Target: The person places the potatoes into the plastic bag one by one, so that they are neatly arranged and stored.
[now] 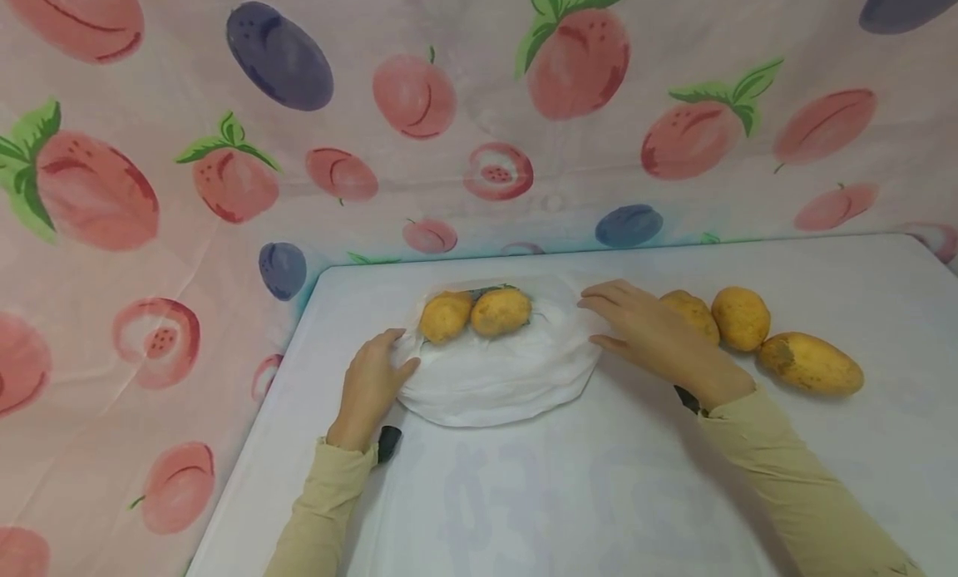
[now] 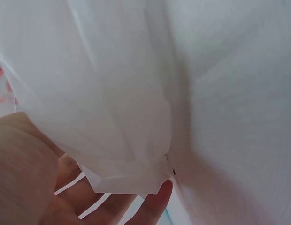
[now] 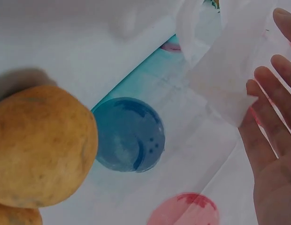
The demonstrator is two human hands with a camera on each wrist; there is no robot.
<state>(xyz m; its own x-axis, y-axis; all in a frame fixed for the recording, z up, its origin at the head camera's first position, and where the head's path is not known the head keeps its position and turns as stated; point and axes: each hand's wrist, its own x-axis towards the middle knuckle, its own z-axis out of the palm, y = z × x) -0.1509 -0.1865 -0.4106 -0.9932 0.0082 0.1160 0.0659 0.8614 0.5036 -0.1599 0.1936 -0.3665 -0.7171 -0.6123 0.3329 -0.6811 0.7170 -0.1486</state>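
Note:
A thin white plastic bag (image 1: 494,386) lies crumpled on the white table. Two yellow potatoes (image 1: 501,312) sit side by side at its far part, with a dark green patch showing just behind them. At the bag's left edge is my left hand (image 1: 370,382), thumb and fingers spread; the left wrist view has its fingers (image 2: 152,206) loosely extended beside the hanging white plastic. My right hand (image 1: 651,332) is held at the bag's right edge with its fingers extended and apart. In the right wrist view, a flap of the bag (image 3: 225,79) overlaps those fingertips.
Several loose potatoes (image 1: 812,364) lie to the right, one partly hidden behind my right hand. The table's far edge (image 1: 599,253) meets a fruit-patterned cloth (image 1: 464,61) that hangs behind and at the left. Dark wrist pieces (image 1: 388,444) show by both sleeves.

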